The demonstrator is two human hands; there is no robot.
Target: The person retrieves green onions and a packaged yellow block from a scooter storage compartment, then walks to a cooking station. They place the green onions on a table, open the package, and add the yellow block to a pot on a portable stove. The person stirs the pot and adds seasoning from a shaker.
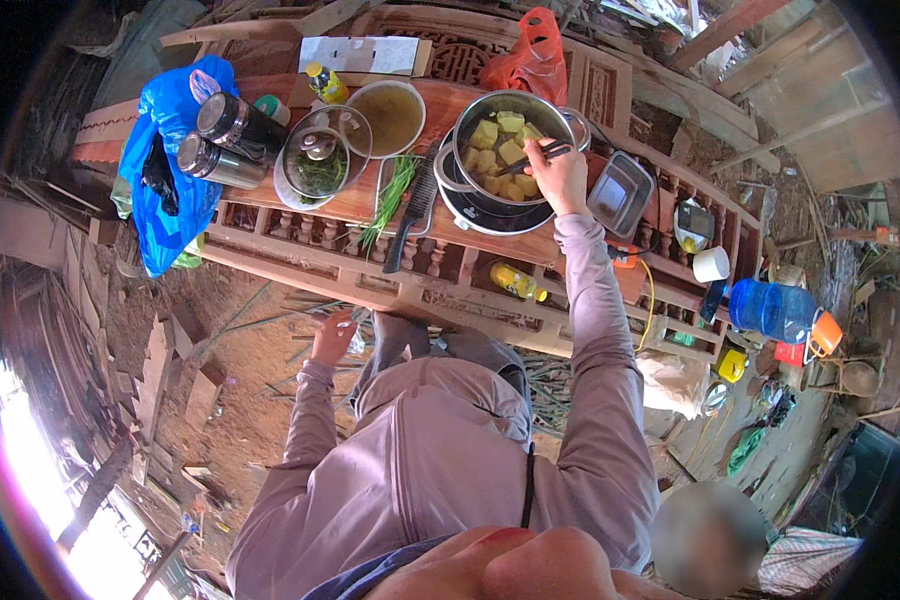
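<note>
My right hand [562, 183] is closed around dark chopsticks [518, 167], whose tips reach into a two-handled steel pot [444, 165]. Pale yellow chunks of food [484, 135] fill the pot, some cut as blocks. Beneath it is a round black cooker [500, 215]. Low at my left side, apart from the table, hangs my left hand [333, 338], fingers loosely apart; I see nothing held in it. Left of the pot lie a dark-handled knife [410, 215] and green onions [397, 190] on a tray. A glass lid [320, 140] covers a bowl of greens [315, 175].
Behind the lid stand a soup bowl [388, 112] and a yellow-capped bottle [327, 84]. Steel flasks [210, 160] and a blue bag [185, 220] are left. Rightward come a plastic tub [620, 195], a yellow cable [647, 300], a white cup [711, 264] and a blue water jug [770, 310].
</note>
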